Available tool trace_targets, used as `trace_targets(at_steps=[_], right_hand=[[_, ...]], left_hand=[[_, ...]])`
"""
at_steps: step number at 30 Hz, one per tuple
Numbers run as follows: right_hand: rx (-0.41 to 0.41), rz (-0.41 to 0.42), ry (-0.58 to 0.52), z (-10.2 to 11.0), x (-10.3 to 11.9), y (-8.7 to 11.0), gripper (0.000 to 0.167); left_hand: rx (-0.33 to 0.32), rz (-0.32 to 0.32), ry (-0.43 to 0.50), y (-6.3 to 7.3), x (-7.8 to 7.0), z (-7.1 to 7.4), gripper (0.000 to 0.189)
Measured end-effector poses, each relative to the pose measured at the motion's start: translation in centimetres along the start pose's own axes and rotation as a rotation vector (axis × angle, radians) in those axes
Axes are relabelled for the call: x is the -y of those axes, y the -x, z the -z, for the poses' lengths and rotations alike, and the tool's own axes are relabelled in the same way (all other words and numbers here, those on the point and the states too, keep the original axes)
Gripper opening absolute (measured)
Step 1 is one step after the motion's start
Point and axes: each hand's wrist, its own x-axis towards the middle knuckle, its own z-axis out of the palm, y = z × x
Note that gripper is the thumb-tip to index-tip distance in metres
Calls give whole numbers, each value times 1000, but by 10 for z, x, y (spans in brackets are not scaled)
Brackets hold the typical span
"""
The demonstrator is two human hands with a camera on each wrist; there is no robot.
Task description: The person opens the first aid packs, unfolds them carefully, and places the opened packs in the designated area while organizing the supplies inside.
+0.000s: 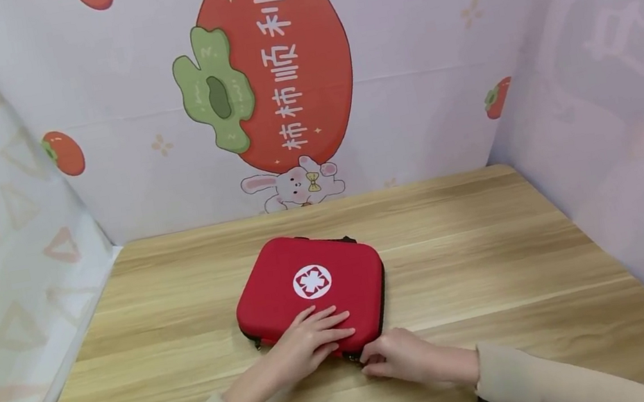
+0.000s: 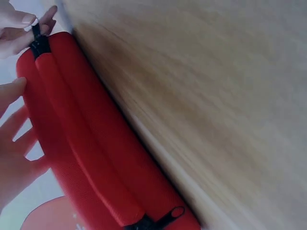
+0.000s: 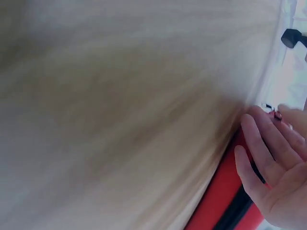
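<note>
One case in play here, a red, fabric-covered box with rounded corners (image 1: 348,288), lying flat near the middle of the wood-grain table (image 1: 467,276), one round white emblem (image 1: 312,281) on its lid. Two hands at it: I see the left hand (image 1: 310,345) spread over the lid's front, fingers extended, holding nothing, while the right hand (image 1: 396,356) pinches a black zipper pull (image 2: 36,31) at the front right corner. That's one of two pulls; the second black pull (image 2: 171,218) hangs free at the other front corner. From my right wrist view the hand masks that pinched pull. A black handle (image 1: 348,239) pokes out behind the case, mostly hidden. Behind, a printed backdrop (image 1: 416,73): one big persimmon, one rabbit, four small persimmons, two cropped by the top edge.
</note>
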Motion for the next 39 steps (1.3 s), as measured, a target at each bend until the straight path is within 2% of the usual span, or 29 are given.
trace_targets(at_steps=[1,3,8,10,13,18,21,25,27,30,39], right_hand=[[-14,9,10,2,-2,1,7],[-45,14,14,7,-7,3,8],[-92,-80,-12,29,-22,5,15],[-119,-120,-24,37,-30,3,16],[-179,-171,-48,47,-42,-1,16],[-300,-270,-169,58,-63,-14,16],[-362,-289,-187,61,-75,-24,23],[-381,-318,-190,62,-85,-34,39],[-369,-327,-203,62,-88,-39,44],[-343,-329,-225,63,-93,-45,48],[-285,-288,-309,61,-102,-56,52]], left_hand=[[-19,-3,-22,2,-1,1,34],[-98,-41,-75,7,0,1,30],[-366,-117,-142,19,1,3,24],[-424,-85,-138,24,0,5,26],[-466,-10,-129,32,-4,8,31],[-489,105,-113,44,-9,8,37],[-485,212,-82,52,-13,6,39],[-454,368,-6,60,-18,5,39],[-436,417,23,62,-20,3,39],[-415,453,55,64,-21,2,40],[-377,501,120,65,-21,0,44]])
